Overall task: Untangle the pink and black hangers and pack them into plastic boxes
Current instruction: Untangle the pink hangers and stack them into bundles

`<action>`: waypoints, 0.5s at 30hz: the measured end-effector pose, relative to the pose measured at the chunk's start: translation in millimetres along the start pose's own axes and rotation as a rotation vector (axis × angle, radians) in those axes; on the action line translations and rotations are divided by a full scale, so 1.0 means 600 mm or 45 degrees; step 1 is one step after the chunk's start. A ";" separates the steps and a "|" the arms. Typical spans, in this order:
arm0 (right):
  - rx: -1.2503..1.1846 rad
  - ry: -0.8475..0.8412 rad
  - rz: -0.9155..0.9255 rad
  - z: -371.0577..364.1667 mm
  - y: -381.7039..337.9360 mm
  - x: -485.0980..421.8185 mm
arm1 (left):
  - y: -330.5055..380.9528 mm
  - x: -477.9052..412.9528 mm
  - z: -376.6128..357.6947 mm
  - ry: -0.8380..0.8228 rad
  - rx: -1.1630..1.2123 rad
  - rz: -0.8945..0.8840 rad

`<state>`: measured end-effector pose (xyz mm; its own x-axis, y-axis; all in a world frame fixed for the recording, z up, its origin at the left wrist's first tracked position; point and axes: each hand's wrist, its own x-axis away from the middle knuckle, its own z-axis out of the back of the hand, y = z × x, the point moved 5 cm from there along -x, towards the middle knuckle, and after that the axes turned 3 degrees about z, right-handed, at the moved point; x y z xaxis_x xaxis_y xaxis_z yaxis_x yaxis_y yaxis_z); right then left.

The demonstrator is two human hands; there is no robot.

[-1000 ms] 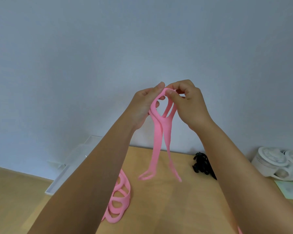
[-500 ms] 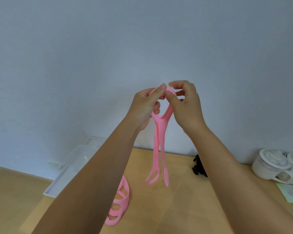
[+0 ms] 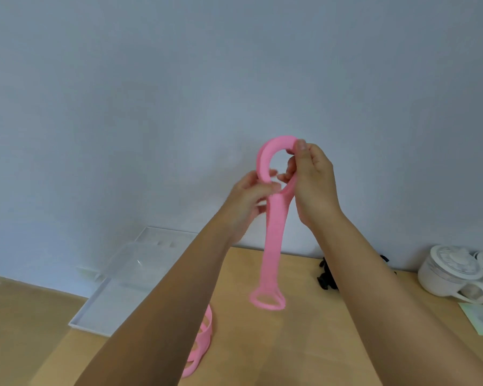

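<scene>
In the head view, a soft pink plastic hanger (image 3: 273,240) with a wide hook loop hangs in the air above the light wooden table (image 3: 304,344). The right hand (image 3: 315,188) pinches the loop's upper right side. The left hand (image 3: 246,201) grips the neck just below the loop. The hanger's long axis runs nearly vertical, loop up and small ring end down. It would be best to keep it hanging straight so any twist shows, then lay it lengthwise in the clear plastic box (image 3: 129,277) on the left.
</scene>
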<state>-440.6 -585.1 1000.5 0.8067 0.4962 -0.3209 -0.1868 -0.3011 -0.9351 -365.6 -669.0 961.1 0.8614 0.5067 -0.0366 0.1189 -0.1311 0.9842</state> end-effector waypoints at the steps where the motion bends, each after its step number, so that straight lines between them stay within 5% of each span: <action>1: -0.060 -0.007 -0.032 -0.002 -0.002 -0.002 | -0.017 0.002 -0.006 -0.077 -0.092 0.051; 15: -0.008 -0.283 -0.069 -0.025 0.004 0.000 | -0.035 0.001 -0.017 -0.165 -0.229 0.020</action>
<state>-432.5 -597.7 1000.6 0.6722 0.6787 -0.2958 -0.1422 -0.2737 -0.9513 -372.4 -657.3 942.1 0.9201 0.3903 -0.0314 0.0249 0.0219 0.9995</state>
